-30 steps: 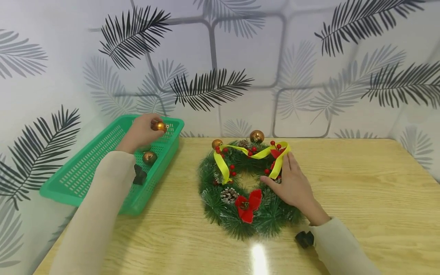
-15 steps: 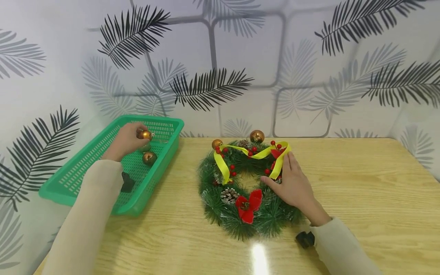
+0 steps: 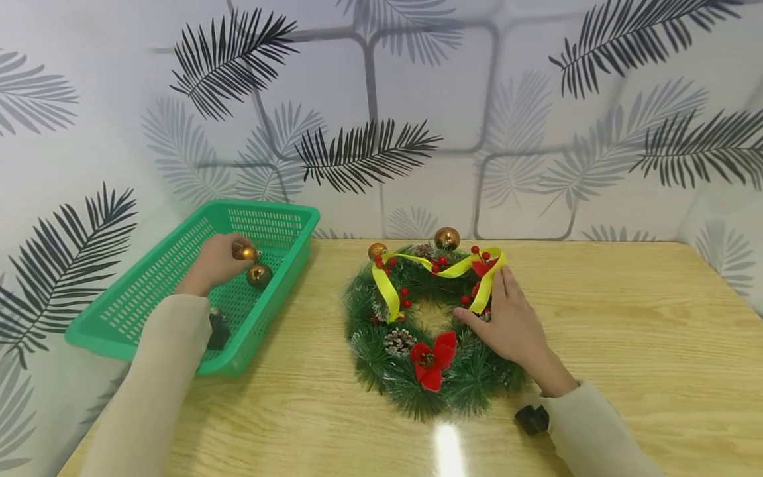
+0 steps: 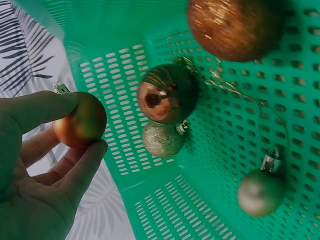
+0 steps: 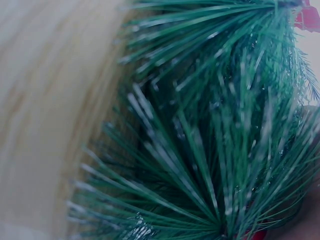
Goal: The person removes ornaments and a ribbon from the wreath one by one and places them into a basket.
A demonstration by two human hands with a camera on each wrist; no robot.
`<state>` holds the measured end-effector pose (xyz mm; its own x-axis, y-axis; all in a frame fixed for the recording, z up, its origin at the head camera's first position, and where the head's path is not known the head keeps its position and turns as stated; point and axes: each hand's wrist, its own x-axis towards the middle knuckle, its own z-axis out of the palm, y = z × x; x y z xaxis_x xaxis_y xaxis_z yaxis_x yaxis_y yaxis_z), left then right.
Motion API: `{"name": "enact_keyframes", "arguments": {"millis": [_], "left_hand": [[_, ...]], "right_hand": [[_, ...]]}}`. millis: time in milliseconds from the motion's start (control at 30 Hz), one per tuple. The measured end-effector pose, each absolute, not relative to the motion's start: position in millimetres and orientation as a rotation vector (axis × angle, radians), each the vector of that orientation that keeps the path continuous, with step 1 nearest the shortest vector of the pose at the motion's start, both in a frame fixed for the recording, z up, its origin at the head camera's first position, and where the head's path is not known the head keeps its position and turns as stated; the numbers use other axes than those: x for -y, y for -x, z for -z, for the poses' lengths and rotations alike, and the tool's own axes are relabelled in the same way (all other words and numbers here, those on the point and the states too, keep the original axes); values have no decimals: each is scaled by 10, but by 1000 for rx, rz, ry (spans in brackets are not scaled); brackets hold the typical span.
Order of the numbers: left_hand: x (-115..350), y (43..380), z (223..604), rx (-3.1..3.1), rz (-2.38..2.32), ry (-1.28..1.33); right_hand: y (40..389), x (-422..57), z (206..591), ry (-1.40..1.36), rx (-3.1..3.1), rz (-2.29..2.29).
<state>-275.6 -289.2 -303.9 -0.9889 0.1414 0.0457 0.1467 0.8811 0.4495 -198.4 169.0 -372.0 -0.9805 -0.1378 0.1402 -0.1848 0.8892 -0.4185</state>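
My left hand (image 3: 213,264) is over the green basket (image 3: 273,301), pinching a small orange-gold bauble (image 4: 82,122) between thumb and fingertips. A shiny copper bauble (image 4: 170,94), a glittery pale one (image 4: 163,140), a large glittery copper one (image 4: 235,25) and a matte pale-gold one (image 4: 260,192) lie in the basket. With fingers extended and thumb spread, my right hand (image 3: 512,324) rests on the right side of a green wreath (image 3: 381,368). A yellow ribbon (image 3: 387,290) loops over the wreath by its fingertips. The right wrist view shows mostly blurred needles.
The wreath bears a red flower (image 3: 434,363), a pinecone (image 3: 399,342) and red berries. Two copper-gold baubles, one small (image 3: 377,251) and one larger (image 3: 447,238), sit at its far edge. Behind the wooden table (image 3: 620,318) stands a leaf-patterned wall (image 3: 536,165).
My left hand, still pinching the orange-gold bauble, has moved left and then down, lower over the basket. The right hand has stayed on the wreath.
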Motion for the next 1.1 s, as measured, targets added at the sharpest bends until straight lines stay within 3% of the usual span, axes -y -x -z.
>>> {"name": "enact_keyframes", "arguments": {"millis": [1100], "left_hand": [[2827, 2745, 3005, 3086, 727, 207]], "right_hand": [[2004, -1703, 3750, -252, 2955, -662]]}}
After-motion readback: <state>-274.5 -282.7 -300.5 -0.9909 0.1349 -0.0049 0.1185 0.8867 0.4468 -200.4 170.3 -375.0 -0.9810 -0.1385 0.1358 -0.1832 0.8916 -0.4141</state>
